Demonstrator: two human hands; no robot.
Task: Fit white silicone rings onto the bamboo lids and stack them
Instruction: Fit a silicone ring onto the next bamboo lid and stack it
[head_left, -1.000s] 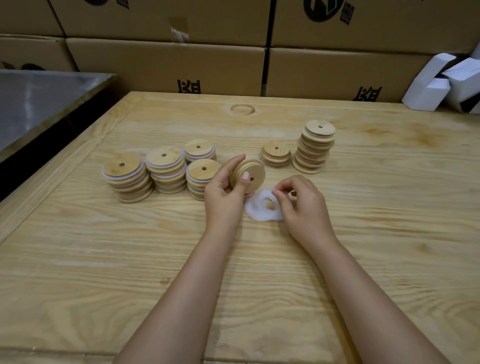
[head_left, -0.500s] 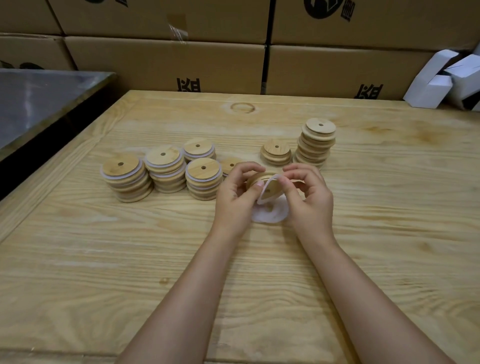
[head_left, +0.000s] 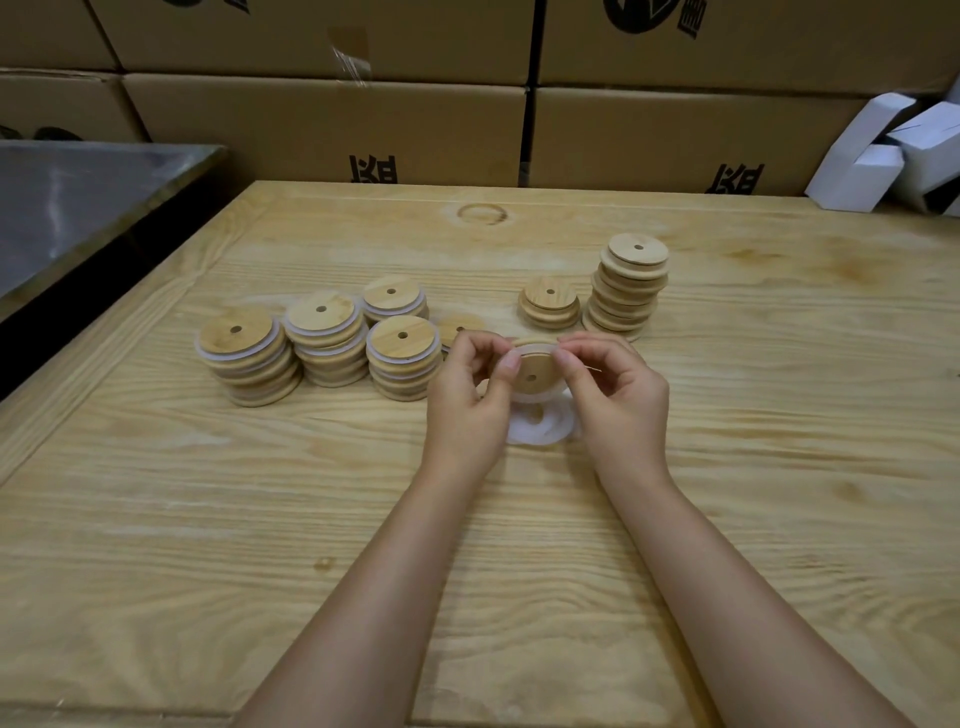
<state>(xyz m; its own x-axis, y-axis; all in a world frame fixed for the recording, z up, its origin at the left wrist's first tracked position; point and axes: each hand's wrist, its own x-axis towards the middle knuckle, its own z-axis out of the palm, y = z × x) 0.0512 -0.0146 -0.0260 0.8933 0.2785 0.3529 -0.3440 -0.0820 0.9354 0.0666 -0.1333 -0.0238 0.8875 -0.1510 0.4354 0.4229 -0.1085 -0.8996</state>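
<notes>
Fingertip grip of left hand (head_left: 467, 400) and right hand (head_left: 621, 397) on bamboo lid (head_left: 533, 368)

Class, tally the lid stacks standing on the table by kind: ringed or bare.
Ringed stacks: 4
Bare stacks: 2
Low pile behind the left hand, rings unclear: 1
Total: 7

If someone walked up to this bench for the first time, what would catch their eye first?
Mid-table, the left hand and right hand pinch a bamboo lid with a white ring at its rim, above loose white rings on the wooden table. Left of them stand ringed lid stacks; to the right, behind, bare lid stacks.
</notes>
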